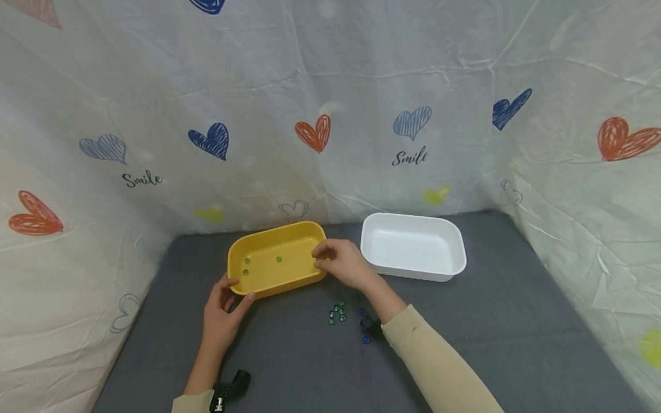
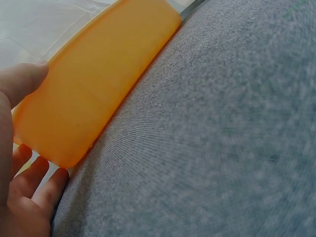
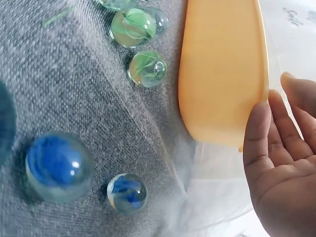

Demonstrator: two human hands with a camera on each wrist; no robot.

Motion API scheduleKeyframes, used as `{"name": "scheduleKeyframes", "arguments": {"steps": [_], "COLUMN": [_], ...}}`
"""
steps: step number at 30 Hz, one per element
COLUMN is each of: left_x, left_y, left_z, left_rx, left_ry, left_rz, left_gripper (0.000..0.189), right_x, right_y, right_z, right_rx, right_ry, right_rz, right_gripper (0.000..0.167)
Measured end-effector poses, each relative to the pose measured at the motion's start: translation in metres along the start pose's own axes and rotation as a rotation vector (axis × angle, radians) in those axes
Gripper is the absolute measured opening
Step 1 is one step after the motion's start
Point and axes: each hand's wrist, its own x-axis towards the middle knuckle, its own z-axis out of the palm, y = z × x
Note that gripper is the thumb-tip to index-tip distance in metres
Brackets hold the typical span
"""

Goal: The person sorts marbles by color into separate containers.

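A yellow tray (image 1: 289, 281) sits on the cloth with three greenish marbles (image 1: 279, 259) inside. My left hand (image 1: 221, 315) holds its near left corner, thumb against the long side and fingers around the short end. At the right end, my right hand (image 1: 343, 263) hovers over the rim with fingers loosely bent and thumb apart from them; nothing shows between them. In the right wrist view the thumb (image 3: 256, 133) overlaps the tray's edge. Several green marbles (image 3: 148, 69) lie on the cloth in front of the tray, and blue marbles (image 3: 60, 167) lie below my right forearm.
A white tray (image 1: 413, 274) stands to the right of the yellow one, near the back edge. Grey cloth (image 1: 289, 355) covers the table. A pale curtain printed with hearts (image 1: 312, 133) hangs behind and at the sides.
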Motion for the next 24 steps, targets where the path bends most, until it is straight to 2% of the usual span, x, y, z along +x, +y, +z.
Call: {"name": "scheduleKeyframes", "arguments": {"steps": [13, 18, 24], "left_x": [0.001, 0.001, 0.002], "left_y": [-0.005, -0.005, -0.003], "left_z": [-0.001, -0.002, -0.002], "left_rx": [0.022, 0.020, 0.017], "left_ry": [-0.007, -0.002, -0.006], "left_rz": [-0.011, -0.007, -0.009], "left_gripper": [0.051, 0.051, 0.050], "right_x": [-0.016, -0.023, -0.033], "right_y": [0.001, 0.001, 0.005], "right_z": [-0.004, -0.006, -0.009], "right_rx": [0.020, 0.022, 0.005], "right_ry": [0.022, 0.038, 0.019], "right_rz": [-0.073, -0.069, -0.049], "right_gripper": [0.019, 0.022, 0.022]}}
